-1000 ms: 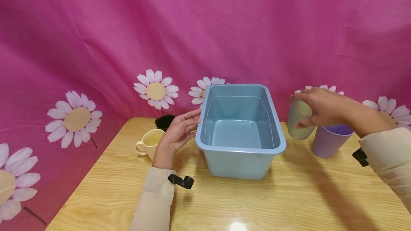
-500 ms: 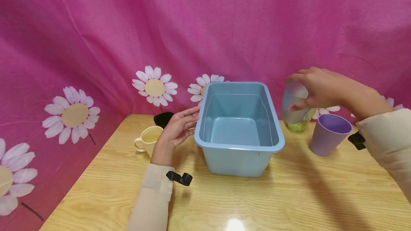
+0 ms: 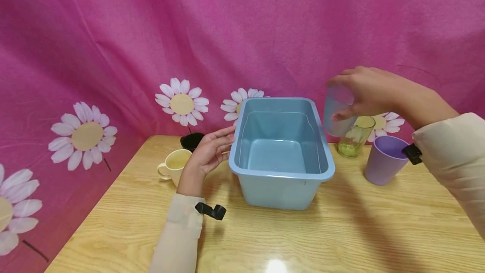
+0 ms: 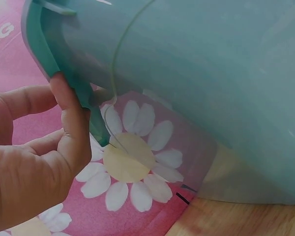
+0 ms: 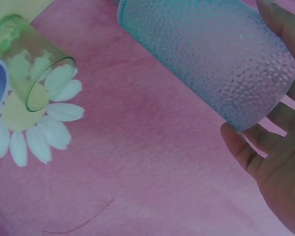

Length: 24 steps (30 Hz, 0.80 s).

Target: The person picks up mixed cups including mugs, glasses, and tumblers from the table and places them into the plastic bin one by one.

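Note:
My right hand [image 3: 373,94] grips a translucent bluish tumbler [image 3: 337,115] from above, near its upper end. The tumbler is raised by the right side of the blue plastic basin [image 3: 282,188]. In the right wrist view the tumbler [image 5: 201,54] shows a pebbled surface, with fingers around one end. My left hand [image 3: 212,151] holds the basin's left rim with its fingertips. In the left wrist view the fingers [image 4: 73,123] bend at the rim lip [image 4: 49,54]. Nothing lies inside the basin.
A greenish clear glass [image 3: 350,144] and a purple cup [image 3: 384,161] stand right of the basin. On the left are a cream mug [image 3: 176,163] and a black cup [image 3: 192,141], both partly behind the left hand. A pink flowered cloth [image 3: 288,33] hangs behind the wooden table [image 3: 125,210].
My right hand has lifted the tumbler up and leftward, toward the basin, uncovering the greenish glass behind it. The left hand has stayed at the basin's rim.

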{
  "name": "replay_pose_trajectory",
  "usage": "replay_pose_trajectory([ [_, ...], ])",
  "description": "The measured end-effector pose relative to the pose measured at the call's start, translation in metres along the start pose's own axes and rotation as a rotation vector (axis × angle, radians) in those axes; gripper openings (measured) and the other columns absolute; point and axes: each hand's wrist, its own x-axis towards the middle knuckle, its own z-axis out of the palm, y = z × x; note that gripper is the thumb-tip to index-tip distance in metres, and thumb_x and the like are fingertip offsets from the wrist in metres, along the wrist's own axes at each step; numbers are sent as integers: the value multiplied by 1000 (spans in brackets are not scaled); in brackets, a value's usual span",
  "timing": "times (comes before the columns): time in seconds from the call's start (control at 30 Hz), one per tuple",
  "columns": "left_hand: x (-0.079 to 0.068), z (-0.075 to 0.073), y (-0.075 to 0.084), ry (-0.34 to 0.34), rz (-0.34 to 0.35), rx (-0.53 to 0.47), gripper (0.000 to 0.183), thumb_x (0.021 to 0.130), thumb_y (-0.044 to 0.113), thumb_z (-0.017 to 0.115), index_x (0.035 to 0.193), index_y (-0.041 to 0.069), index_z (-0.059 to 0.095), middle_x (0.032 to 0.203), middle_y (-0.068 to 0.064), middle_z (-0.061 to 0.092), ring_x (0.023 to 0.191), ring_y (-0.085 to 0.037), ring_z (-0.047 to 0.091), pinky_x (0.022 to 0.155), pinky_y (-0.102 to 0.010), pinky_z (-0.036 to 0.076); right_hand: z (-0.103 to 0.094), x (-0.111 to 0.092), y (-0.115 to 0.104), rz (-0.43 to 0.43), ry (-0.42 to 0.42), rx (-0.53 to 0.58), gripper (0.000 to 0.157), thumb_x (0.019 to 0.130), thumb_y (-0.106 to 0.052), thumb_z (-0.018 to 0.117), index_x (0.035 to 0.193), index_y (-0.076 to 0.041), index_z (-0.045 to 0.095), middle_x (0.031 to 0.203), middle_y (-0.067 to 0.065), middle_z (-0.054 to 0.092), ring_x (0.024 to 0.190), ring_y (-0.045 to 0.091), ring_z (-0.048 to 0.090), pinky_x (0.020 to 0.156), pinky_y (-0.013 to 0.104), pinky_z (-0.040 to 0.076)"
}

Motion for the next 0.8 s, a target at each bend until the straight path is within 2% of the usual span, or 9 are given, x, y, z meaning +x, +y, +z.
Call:
replay_pose_trajectory([
  [0.17,1,-1,-2,4,-5,-4,46,103,4,56,149,2,51,109,-4,73,85,-16,70,76,-30,61,-5,7,-7,12,-21,-6,82,69,-43,94,136,-6,62,120,20,67,100,40,64,78,56,55],
  [0.37,1,-1,-3,2,7,-7,46,103,4,56,149,1,51,111,-4,72,86,-15,71,78,-31,61,-9,14,-17,3,-5,13,79,71,-41,93,135,-6,63,120,18,67,102,39,64,79,54,56],
  [0.57,2,-2,-4,-6,3,-14,47,103,4,55,150,1,49,114,-4,71,88,-14,71,79,-32,61,-10,18,-26,46,-56,22,81,76,-45,89,142,-9,58,134,22,62,115,44,60,88,60,53],
  [0.8,5,-2,-4,3,0,-16,47,102,4,57,149,2,51,116,-5,71,88,-15,72,79,-32,61,-10,24,-32,14,-55,26,82,76,-45,89,142,-7,58,136,23,60,122,48,57,97,65,48],
])
